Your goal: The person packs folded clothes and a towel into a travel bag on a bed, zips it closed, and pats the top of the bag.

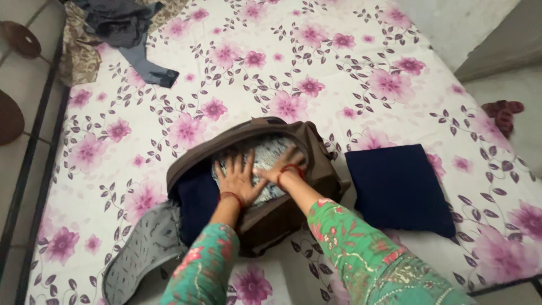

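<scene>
An open brown travel bag point(319, 169) lies on a bed with a pink floral sheet point(271, 68). Inside it sits a folded grey-and-white patterned cloth point(270, 152), with a dark blue garment point(197, 197) beside it on the left. My left hand point(237, 179) and my right hand point(282, 166) both press flat on the patterned cloth, fingers spread, the right partly overlapping the left. Each wrist wears a red bangle. The bag's grey-lined lid flap point(144, 248) hangs open toward the lower left.
A folded navy blue cloth point(398, 189) lies on the sheet right of the bag. A heap of dark and patterned clothes point(121, 28) sits at the bed's far left corner. Dark red footwear point(502, 113) is on the floor at right. A black bed rail point(34, 164) runs along the left.
</scene>
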